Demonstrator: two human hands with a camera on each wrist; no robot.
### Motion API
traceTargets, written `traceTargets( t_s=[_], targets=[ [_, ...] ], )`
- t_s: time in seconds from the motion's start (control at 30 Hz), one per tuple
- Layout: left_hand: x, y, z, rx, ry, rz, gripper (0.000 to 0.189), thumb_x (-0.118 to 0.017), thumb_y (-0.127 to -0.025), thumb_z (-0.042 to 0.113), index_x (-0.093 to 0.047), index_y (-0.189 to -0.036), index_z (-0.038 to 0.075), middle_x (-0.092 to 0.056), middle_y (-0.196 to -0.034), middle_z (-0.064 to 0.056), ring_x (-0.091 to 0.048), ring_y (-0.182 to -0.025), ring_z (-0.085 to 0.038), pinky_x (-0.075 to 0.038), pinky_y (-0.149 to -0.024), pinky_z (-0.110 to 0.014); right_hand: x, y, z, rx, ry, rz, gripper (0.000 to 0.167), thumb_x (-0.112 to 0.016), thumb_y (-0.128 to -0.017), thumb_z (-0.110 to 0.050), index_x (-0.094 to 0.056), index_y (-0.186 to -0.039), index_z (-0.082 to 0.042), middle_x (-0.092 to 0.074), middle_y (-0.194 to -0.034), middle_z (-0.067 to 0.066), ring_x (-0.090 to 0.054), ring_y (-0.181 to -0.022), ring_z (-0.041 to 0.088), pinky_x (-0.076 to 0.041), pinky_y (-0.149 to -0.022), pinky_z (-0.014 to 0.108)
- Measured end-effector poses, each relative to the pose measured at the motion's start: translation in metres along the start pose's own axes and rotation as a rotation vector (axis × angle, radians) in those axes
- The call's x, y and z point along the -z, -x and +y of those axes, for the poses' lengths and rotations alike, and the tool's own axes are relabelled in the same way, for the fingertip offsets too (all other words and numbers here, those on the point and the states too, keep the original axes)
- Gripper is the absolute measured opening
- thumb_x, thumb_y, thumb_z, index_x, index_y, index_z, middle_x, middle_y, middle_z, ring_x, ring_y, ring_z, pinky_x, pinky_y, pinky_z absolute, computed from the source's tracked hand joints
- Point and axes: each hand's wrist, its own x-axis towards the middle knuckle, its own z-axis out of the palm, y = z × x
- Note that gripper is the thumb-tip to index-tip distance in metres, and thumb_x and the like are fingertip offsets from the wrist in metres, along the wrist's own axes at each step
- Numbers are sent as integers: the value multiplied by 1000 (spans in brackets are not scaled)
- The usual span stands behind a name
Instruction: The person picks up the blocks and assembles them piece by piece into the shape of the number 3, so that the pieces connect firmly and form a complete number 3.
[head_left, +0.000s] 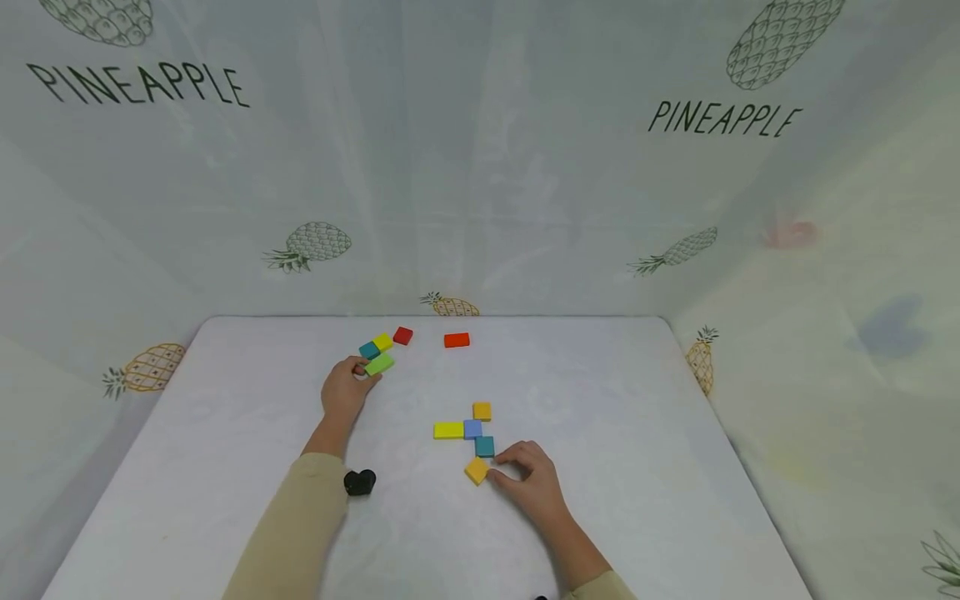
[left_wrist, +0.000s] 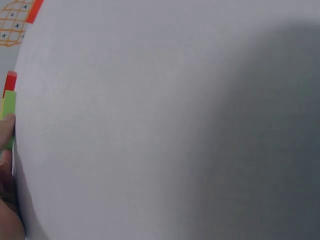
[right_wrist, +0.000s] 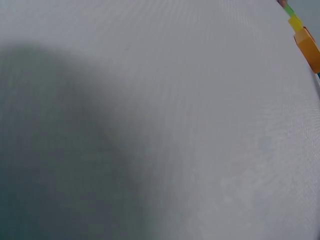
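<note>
Arranging step, seemingly: left hand (head_left: pixel 348 390) pinches green block (head_left: pixel 379 364) toward far-left corner of bench (head_left: pixel 637 400); right hand (head_left: pixel 534 485), fingers (head_left: pixel 514 452) narrow, hold unclear, at skewed orange block (head_left: pixel 476 471), likely needing squaring.

On the bench (head_left: pixel 637 500), a block (head_left: pixel 379 364) lies between your left hand's (head_left: pixel 347 390) fingers. Just beyond sit a second block (head_left: pixel 369 350) and a third block (head_left: pixel 382 342); farther right, a fourth (head_left: pixel 402 336), then a fifth (head_left: pixel 457 340). Just left of your right hand (head_left: pixel 531 481) lies a sixth (head_left: pixel 477 471), with a cluster (head_left: pixel 472 429) of four ahead. The heart (head_left: pixel 360 482) lies nearer you than your left hand.
</note>
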Motion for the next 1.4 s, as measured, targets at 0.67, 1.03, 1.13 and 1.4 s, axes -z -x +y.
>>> traceTargets(
  t_s=[0.67,1.03,1.13,1.4],
  targets=[
    [-3,39,15,-48,135,-22,35,-78,-84,19,-65,-113,2,-61,-87,-6,-50,-76,-21,-39,-64,-29,1,1,-1,55,-25,21,16,-83,-79,-22,-73,-91,-22,-65,-91,-13,-57,-89,10,-48,-79,26],
    [-3,65,26,3,274,-78,35,-77,-85,18,-65,-115,6,-59,-91,-6,-49,-84,-22,-42,-71,-32,0,0,0,45,-29,18,16,-84,-78,-20,-74,-90,-21,-65,-89,-13,-57,-88,10,-48,-79,26],
    [-3,74,30,9,291,-86,35,-78,-84,17,-65,-115,6,-59,-91,-5,-49,-84,-22,-42,-72,-32,1,0,-1,35,-32,14,16,-84,-78,-20,-74,-90,-21,-65,-90,-13,-57,-88,10,-48,-79,26],
    [-9,95,36,22,313,-118,33,-79,-83,18,-67,-112,8,-59,-89,-3,-50,-87,-22,-42,-76,-34,1,0,-2,29,-28,8,16,-84,-78,-19,-74,-90,-20,-65,-89,-14,-56,-88,10,-47,-79,26]
  ],
)
